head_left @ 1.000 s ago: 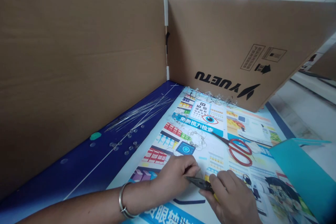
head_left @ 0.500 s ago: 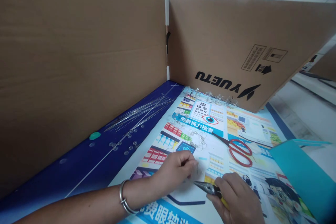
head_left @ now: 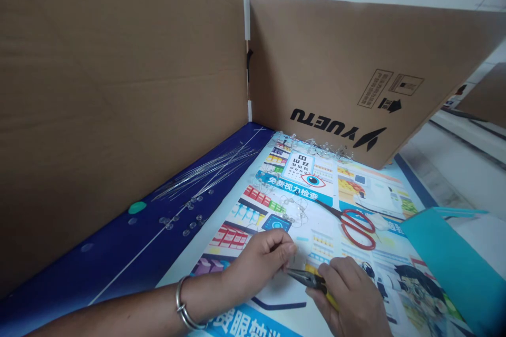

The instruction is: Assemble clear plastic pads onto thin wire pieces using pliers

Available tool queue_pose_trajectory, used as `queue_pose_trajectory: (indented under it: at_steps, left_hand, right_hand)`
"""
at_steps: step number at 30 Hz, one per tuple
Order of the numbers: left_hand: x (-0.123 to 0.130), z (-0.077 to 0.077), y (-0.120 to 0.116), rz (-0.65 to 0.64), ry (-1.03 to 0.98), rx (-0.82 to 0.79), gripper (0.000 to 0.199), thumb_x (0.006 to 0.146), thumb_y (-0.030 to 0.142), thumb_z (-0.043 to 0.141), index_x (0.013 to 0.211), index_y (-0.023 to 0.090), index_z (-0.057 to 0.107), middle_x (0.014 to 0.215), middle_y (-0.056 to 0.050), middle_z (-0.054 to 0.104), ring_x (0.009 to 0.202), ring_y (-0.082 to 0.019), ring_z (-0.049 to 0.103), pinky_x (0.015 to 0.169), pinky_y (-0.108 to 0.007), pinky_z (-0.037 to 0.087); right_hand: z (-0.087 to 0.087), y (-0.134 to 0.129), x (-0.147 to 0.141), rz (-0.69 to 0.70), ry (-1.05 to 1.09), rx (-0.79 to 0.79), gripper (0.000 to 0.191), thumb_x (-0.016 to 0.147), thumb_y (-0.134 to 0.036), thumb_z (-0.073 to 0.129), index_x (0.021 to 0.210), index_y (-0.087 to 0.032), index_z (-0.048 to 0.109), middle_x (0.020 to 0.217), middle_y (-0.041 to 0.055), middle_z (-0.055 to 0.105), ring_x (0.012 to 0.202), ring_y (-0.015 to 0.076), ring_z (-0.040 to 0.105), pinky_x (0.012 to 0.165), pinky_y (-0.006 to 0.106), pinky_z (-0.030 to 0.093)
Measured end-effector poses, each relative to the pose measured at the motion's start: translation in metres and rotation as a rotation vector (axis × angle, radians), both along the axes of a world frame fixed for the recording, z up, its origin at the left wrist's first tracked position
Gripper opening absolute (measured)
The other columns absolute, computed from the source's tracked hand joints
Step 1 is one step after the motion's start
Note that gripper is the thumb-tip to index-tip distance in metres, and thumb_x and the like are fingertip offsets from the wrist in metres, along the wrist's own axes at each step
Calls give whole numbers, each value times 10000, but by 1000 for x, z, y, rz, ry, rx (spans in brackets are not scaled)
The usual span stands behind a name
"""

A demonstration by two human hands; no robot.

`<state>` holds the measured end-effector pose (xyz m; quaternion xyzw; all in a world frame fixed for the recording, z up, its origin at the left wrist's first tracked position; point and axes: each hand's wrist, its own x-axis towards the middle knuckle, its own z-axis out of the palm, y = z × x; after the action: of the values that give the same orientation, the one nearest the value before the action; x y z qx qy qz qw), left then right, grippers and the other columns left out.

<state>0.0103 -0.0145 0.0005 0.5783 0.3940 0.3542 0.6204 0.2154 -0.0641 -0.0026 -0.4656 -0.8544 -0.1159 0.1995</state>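
Note:
My left hand (head_left: 264, 257) is closed in a pinch over the printed sheet; what lies between its fingertips is too small to name. In my right hand (head_left: 350, 295) are long-nosed pliers (head_left: 308, 278) with yellow handles. Their dark metal tip points left and reaches the fingertips of my left hand. Beyond my hands, a loop of clear beads and thin wire (head_left: 293, 210) rests on the sheet. Red-handled scissors (head_left: 358, 228) lie to its right, blades pointing toward the upper left.
Long thin wires (head_left: 209, 168) and several clear beads (head_left: 188, 211) lie on the blue surface at left, near a green piece (head_left: 137, 207). Cardboard walls (head_left: 316, 63) stand left and behind. More beaded wire (head_left: 316, 145) lines the back wall. A teal bag (head_left: 446, 258) is at right.
The pliers have moved left, so their tip now meets my left fingertips. The whole view has shifted slightly.

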Motion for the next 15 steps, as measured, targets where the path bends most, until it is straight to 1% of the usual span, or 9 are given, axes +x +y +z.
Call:
queue_pose_trajectory:
  at_steps: [7, 15]
  left_hand:
    - [0, 1, 0, -6, 12, 34, 228, 844, 303, 496, 666, 160, 506, 593, 35, 475, 554, -85, 419, 520, -197, 335]
    - [-1, 1, -1, -5, 34, 51, 217, 844, 279, 491, 666, 157, 509, 589, 38, 479, 551, -82, 417, 533, -202, 334]
  right_hand:
    - [-2, -2, 1, 14, 1, -25, 255, 866, -416, 464, 901, -182, 560, 742, 49, 510, 695, 176, 471, 600, 275, 345]
    - [-2, 0, 2, 8, 11, -56, 246, 869, -408, 461, 913, -184, 551, 758, 50, 510, 705, 177, 467, 607, 275, 343]
